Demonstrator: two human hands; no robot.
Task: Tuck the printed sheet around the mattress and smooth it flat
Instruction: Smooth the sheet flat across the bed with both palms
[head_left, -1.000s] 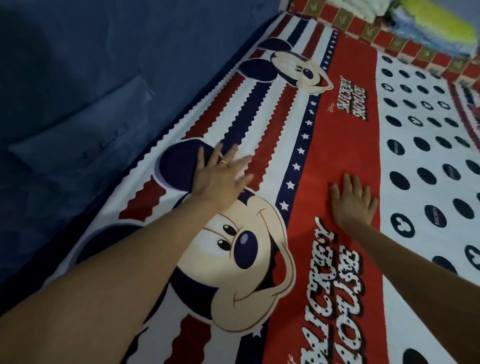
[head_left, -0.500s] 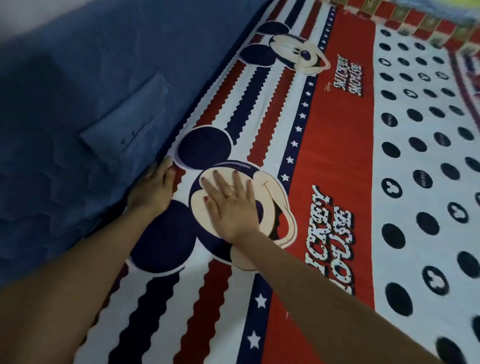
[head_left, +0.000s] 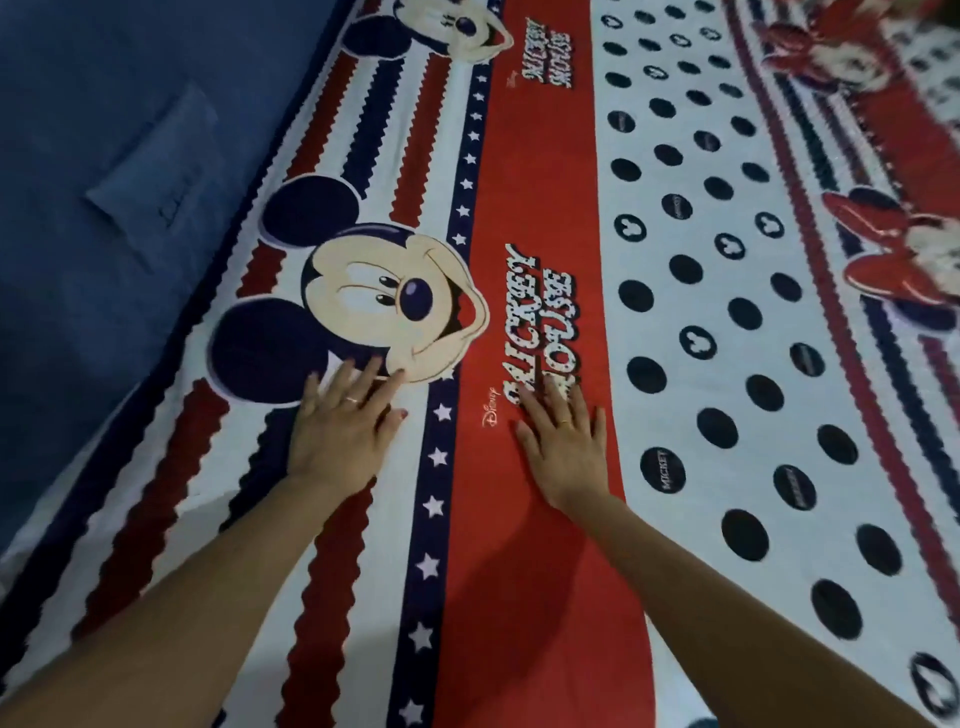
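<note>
The printed sheet (head_left: 540, 171) covers the mattress, with red, white and navy stripes, cartoon mouse heads, a red band and a white field of black dots. My left hand (head_left: 340, 434) lies flat on the striped part just below a mouse head, fingers spread. My right hand (head_left: 566, 444) rests flat on the red band at the foot of the lettering, fingers straight. Both palms press on the cloth. The sheet's left edge runs along the blue wall; the mattress itself is hidden beneath.
A blue wall (head_left: 104, 249) with a paler rectangular patch (head_left: 156, 171) borders the bed on the left. A soft fold (head_left: 197, 514) shows in the sheet near my left forearm. More mouse prints with red bows (head_left: 883, 260) lie at the far right.
My left hand has left the gap at the wall and now lies flat on the stripes. My right hand has slid from the mouse head to the red band. The view shifted right.
</note>
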